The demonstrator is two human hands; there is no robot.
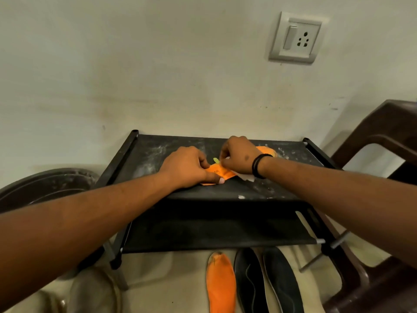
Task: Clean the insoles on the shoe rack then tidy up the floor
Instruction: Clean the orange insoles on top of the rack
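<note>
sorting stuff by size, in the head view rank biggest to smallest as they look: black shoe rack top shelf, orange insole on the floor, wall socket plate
1. black shoe rack top shelf
2. orange insole on the floor
3. grey wall socket plate; close to the insole in apparent size, and it is farther away, so that order is unsure.

Orange insole (220, 171) on dusty black shoe rack (203, 190); black insoles (266, 283) below.
</note>
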